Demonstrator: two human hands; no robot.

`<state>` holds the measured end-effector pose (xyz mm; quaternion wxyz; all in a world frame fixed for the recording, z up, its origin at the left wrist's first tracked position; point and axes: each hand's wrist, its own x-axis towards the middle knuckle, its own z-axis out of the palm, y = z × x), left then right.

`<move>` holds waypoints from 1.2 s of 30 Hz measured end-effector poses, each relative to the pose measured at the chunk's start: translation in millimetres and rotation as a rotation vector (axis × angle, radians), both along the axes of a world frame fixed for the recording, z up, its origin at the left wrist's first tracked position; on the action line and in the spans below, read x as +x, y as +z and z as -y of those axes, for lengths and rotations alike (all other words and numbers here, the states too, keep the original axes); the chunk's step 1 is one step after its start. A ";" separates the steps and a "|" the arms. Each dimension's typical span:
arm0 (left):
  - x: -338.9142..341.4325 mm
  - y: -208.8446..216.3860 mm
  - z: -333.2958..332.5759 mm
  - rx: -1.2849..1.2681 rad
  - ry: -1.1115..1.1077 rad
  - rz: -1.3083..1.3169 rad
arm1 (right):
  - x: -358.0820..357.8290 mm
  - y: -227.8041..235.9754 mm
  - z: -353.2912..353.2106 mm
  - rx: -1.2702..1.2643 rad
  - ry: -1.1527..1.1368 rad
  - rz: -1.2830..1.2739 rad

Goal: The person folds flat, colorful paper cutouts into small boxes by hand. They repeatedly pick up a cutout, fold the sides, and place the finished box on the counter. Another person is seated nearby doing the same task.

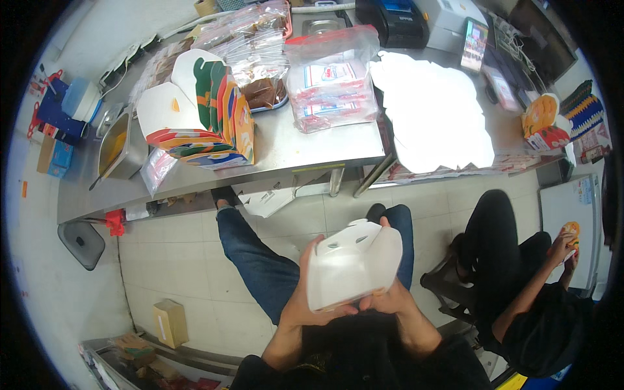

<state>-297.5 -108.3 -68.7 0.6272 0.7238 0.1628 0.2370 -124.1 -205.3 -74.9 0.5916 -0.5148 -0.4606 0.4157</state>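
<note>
In the head view, the left hand (303, 304) and right hand (394, 300) grip opposite sides of an open white carton (344, 278) above the lap, apart from the steel table (318, 148) bearing colourful nested cartons (224, 123).

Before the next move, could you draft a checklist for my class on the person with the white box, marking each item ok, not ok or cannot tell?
1. Left hand on the white box: ok, it holds the box's left side.
2. Right hand on the box: ok, it supports the right side.
3. Box closed: not ok, its open inside shows to the camera.
4. Underside of the box sound: cannot tell, it is hidden from view.
5. Colourful boxes kept on the table: ok, they stand nested together near its front edge.
6. Co-worker's hands clear of the white box: ok, they are well off to the right.
</note>
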 end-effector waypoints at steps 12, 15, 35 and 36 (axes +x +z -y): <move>-14.4 40.0 -46.2 0.208 0.170 -0.052 | 46.0 96.9 -26.2 0.276 -0.148 0.276; -23.0 50.7 -54.9 0.272 0.036 -0.001 | 35.3 156.2 -67.7 -0.118 0.666 0.695; 2.9 73.5 -185.6 0.438 1.245 0.294 | -27.4 319.7 -346.7 0.180 0.569 1.238; 13.3 61.0 -186.8 0.462 1.237 0.255 | -30.7 313.5 -362.9 0.178 0.661 1.369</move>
